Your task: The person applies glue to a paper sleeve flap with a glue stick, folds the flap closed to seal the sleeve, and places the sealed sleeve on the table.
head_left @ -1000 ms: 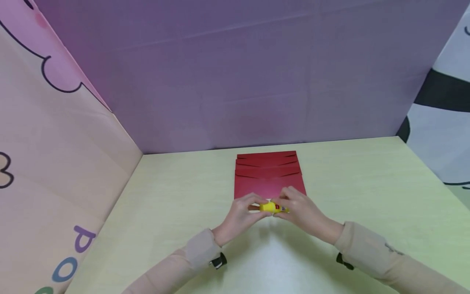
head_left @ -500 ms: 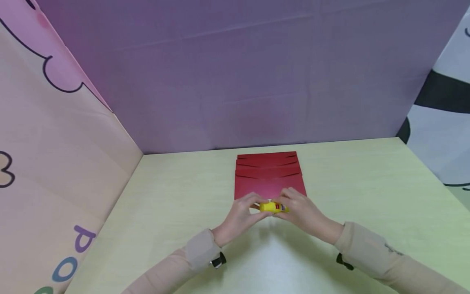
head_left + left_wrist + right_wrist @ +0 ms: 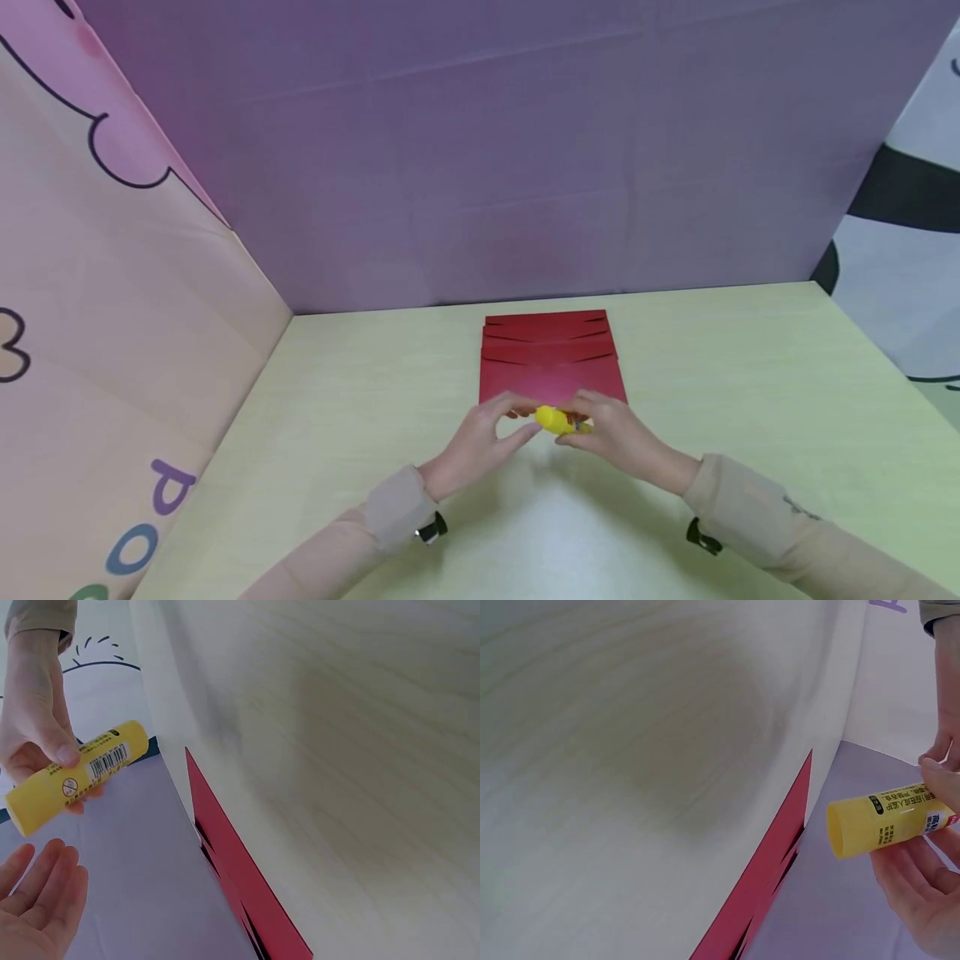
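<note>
A yellow glue stick [image 3: 553, 420] with printed label and barcode is held sideways over the table. My right hand [image 3: 618, 435] pinches it between thumb and fingers, as the right wrist view also shows with the tube [image 3: 889, 817] pointing left. Facing its other end, my left hand [image 3: 476, 440] has thumb and fingers spread apart; in the left wrist view that hand [image 3: 41, 900] is off the tube with nothing in it. Just beyond both hands lie red envelopes [image 3: 551, 379], overlapping in a row with flap edges showing. The hands hide the nearest envelope's front edge.
The pale wooden table [image 3: 375, 375] extends to both sides of the envelopes. A purple backdrop [image 3: 465, 167] rises at its far edge. Printed panels stand left [image 3: 112, 333] and right [image 3: 907, 283].
My left hand has let go of the glue stick's left end and drawn slightly left, its fingers spreading. The right hand keeps holding the stick, which now tilts a little. The envelopes have not moved.
</note>
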### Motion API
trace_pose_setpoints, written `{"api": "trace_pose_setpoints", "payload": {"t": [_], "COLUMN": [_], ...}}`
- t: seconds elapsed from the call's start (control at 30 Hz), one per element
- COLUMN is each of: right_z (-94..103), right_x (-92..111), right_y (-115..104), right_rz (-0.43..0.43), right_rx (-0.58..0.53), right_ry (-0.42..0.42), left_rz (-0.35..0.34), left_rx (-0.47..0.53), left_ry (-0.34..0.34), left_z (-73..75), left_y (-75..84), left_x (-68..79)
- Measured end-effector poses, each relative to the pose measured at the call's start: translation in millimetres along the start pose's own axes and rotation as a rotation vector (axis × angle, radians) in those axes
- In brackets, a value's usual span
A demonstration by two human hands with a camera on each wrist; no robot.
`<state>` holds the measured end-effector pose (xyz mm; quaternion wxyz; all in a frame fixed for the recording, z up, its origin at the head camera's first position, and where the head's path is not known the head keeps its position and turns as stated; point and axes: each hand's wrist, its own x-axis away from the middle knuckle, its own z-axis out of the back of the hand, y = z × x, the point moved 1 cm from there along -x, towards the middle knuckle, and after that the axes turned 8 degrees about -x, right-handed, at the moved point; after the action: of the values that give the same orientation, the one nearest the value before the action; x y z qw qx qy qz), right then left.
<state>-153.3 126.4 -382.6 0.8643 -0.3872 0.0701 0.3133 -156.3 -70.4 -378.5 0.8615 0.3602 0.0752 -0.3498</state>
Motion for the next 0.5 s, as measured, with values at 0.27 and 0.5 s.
{"api": "trace_pose_setpoints", "payload": {"t": [0.27,0.5], "right_z": [-1.8,-5.8], "right_x": [0.7,2.1], "right_y": [6.3,12.8], "right_rz": [-0.092,-0.203], "right_rx": [-0.149,-0.273], "right_ry": [-0.032,-0.071], "left_rz": [0.128,0.173], "left_rx": [-0.068,-0.115], "left_ry": [-0.041,-0.030], "left_z": [5.4,9.3], "left_y": [-16.0,-32.1], "left_x": [5.8,9.9]}}
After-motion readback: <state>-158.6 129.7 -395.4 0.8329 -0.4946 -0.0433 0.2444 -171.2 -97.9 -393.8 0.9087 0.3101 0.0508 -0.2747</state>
